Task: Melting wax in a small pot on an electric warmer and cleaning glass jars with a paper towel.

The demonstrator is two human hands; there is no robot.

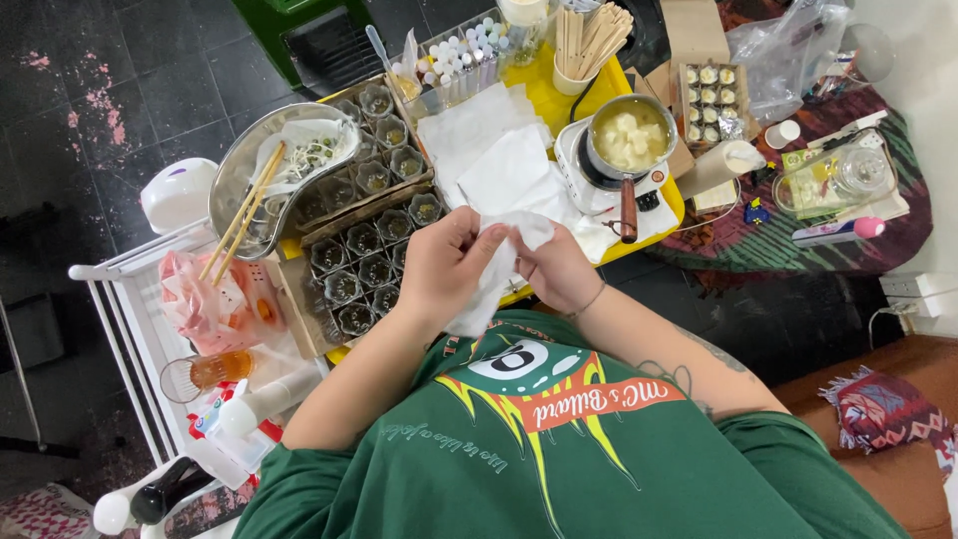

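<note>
Tissue (496,271), white and crumpled, sits near the middle of the scene, clamped between both hands just above the green shirt. The left hand (446,268) grips its left side, and the right hand (557,269) pinches its right edge, so the hands are close together. Beyond them lie flat white sheets (489,150) on a yellow tray (552,95). Left stand cartons of small glass jars (367,268). A pot (629,135) of pale lumps sits far right, beside a brown box (711,103) of filled jars.
</note>
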